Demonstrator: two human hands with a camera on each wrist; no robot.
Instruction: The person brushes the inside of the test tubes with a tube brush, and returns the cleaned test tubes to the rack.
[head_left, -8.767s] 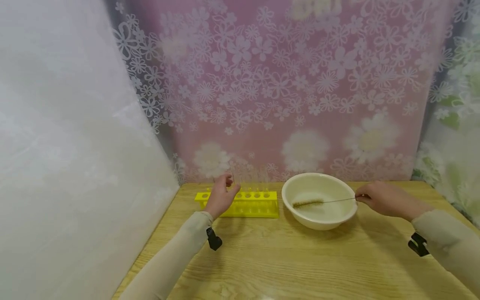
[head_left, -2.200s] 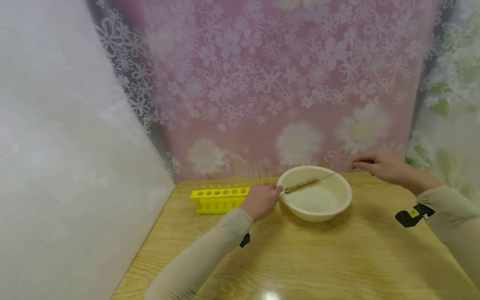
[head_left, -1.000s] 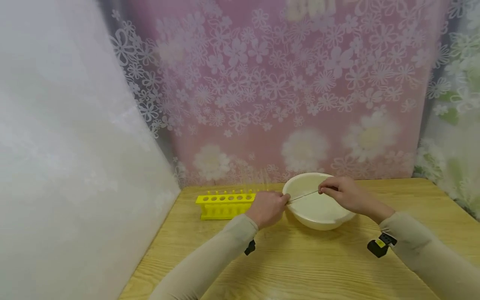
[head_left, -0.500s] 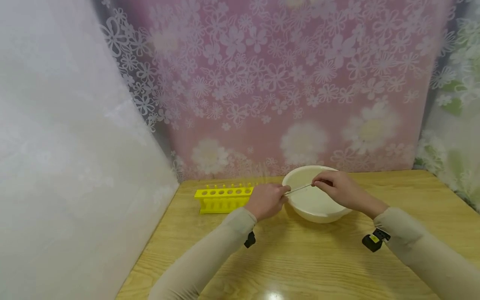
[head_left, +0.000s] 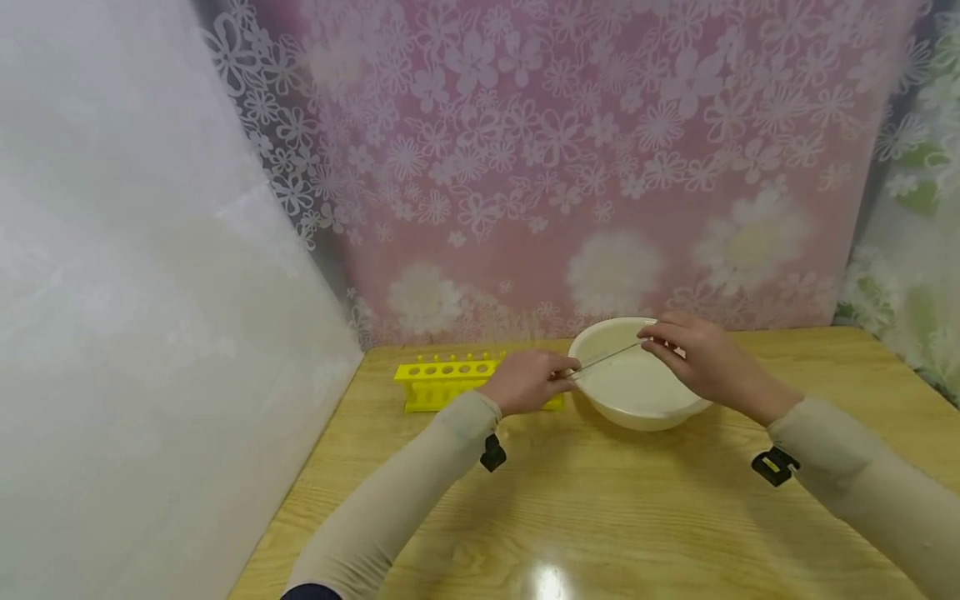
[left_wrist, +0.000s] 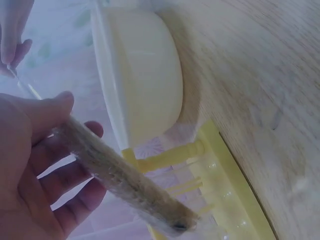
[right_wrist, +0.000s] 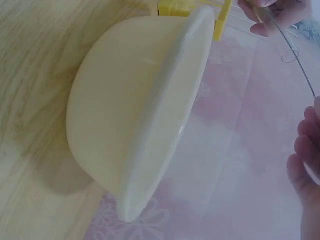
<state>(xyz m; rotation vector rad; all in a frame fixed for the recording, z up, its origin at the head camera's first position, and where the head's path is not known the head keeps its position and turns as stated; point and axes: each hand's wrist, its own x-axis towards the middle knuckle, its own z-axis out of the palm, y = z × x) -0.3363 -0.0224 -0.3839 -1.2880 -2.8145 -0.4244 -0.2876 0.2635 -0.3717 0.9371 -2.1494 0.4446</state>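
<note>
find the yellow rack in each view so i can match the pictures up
Head: yellow rack, just left of centre, partly behind the left hand.
Left wrist: yellow rack, lower right of centre, cut off by the bottom edge.
Right wrist: yellow rack, only part showing, at the top edge, right of centre.
Shared landmark: the cream bowl, seen in all three views.
</note>
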